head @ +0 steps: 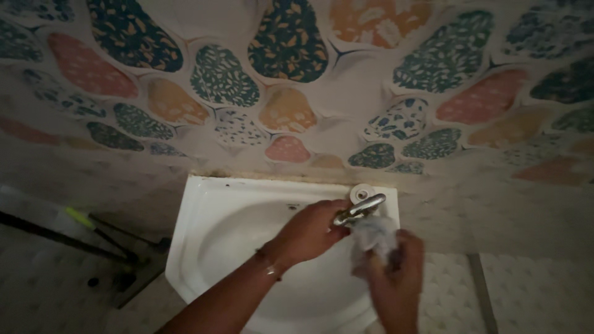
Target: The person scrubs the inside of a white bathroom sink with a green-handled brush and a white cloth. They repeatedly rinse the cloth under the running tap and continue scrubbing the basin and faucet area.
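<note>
A white wash basin (216, 210) is fixed to a wall papered with coloured pebble shapes. A metal tap (361, 208) stands at its back right corner. My left hand (309, 232), with a bangle on the wrist, reaches across the bowl and grips the tap's spout. My right hand (396, 275) is just below the tap, closed around a crumpled pale cloth (375, 234) that touches the spout's underside.
A long dark handle with a yellow-green grip (80, 218) leans low at the left, over dark objects on the tiled floor (49, 291). The patterned wall (291, 80) fills the upper half. Pale tiles (526, 291) lie to the right of the basin.
</note>
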